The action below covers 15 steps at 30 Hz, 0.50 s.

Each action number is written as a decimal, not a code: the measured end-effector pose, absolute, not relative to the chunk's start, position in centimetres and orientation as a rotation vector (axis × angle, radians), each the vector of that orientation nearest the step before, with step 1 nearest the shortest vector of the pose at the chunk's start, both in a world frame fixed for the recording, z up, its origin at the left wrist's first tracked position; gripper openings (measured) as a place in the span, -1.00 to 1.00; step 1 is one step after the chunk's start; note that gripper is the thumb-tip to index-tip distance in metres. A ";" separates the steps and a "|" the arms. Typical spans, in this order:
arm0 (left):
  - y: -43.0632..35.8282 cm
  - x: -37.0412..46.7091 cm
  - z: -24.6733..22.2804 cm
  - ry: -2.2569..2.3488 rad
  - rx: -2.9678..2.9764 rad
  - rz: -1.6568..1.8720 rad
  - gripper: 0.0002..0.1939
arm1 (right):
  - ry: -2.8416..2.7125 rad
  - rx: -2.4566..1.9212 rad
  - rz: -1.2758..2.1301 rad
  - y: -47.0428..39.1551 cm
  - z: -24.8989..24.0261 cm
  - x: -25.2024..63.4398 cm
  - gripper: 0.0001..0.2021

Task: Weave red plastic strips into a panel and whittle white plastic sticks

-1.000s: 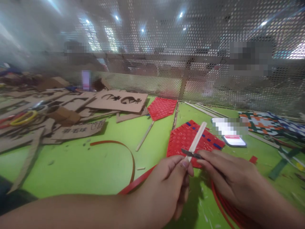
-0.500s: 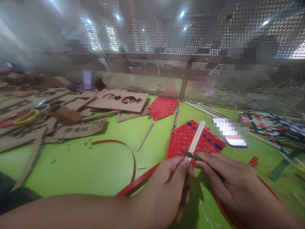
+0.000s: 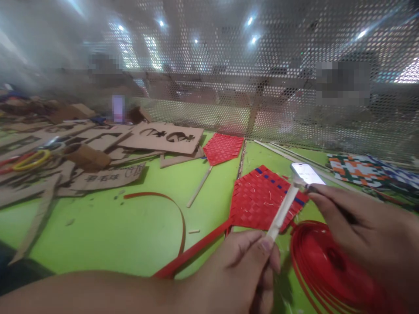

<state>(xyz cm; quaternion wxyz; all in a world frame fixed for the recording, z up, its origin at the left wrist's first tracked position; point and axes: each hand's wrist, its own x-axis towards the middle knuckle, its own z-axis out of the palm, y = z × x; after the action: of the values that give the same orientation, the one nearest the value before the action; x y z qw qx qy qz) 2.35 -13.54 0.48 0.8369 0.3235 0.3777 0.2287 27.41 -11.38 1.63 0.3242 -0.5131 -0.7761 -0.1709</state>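
My left hand [image 3: 242, 261] is closed around the lower end of a pale wooden stick [image 3: 283, 212], which slants up to the right. At the stick's upper end, my right hand [image 3: 360, 222] pinches a small knife [image 3: 303, 184]; its blade is blurred and lies against or very near the wood. Behind the stick rests a woven red fan panel [image 3: 258, 196] with blue dashes, pale shavings scattered over it. A coil of red strip [image 3: 314, 257] lies partly under my right hand.
A finished red fan [image 3: 224, 148] with a stick handle lies farther back. Cut cardboard [image 3: 163, 136] and yellow-handled scissors [image 3: 32, 160] fill the left. A phone [image 3: 307, 173] and a checkered woven piece [image 3: 356, 169] lie right. A perforated screen [image 3: 209, 96] stands behind the green table [image 3: 131, 235].
My right hand has moved the knife up and right along the stick, from near my left fingers to the far end. My left hand shifted slightly down and right. The red coil has come into view.
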 end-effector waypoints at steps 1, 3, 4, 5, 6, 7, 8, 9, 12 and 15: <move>-13.6 2.4 0.2 0.802 0.689 0.530 -0.66 | -2.005 -1.363 -0.448 -11.5 2.0 27.5 -0.73; -13.5 2.5 -0.2 0.813 0.686 0.621 -0.67 | -2.015 -1.327 -0.402 -11.8 2.5 27.0 -0.76; -13.5 2.5 -0.2 0.818 0.684 0.635 -0.67 | -2.049 -1.284 -0.350 -12.0 2.6 26.5 -0.78; -13.3 2.5 -0.2 0.824 0.682 0.640 -0.68 | -2.096 -1.242 -0.280 -12.1 2.5 25.9 -0.79; -13.2 2.5 -0.1 0.833 0.683 0.634 -0.69 | -2.146 -1.211 -0.189 -12.3 2.4 25.2 -0.80; -13.1 2.5 0.0 0.838 0.688 0.621 -0.71 | -2.190 -1.190 -0.092 -12.4 2.1 24.6 -0.80; -12.9 2.5 0.2 0.839 0.697 0.614 -0.72 | -2.229 -1.188 -0.004 -12.6 1.8 24.1 -0.80; -12.8 2.5 0.3 0.836 0.714 0.609 -0.73 | -2.261 -1.195 0.061 -12.7 1.5 23.8 -0.80; -12.7 2.4 0.4 0.806 0.769 0.627 -0.71 | -2.318 -1.218 0.134 -13.0 0.5 23.2 -0.78; -12.9 2.4 0.0 0.801 0.806 0.638 -0.68 | -2.309 -1.221 0.127 -13.0 0.2 23.0 -0.77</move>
<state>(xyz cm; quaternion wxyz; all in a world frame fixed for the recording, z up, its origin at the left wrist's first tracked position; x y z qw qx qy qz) 2.37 -12.91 -0.01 0.7952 0.3751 0.3726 0.2967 22.96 -13.03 0.19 0.2604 -0.4507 -0.8526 0.0467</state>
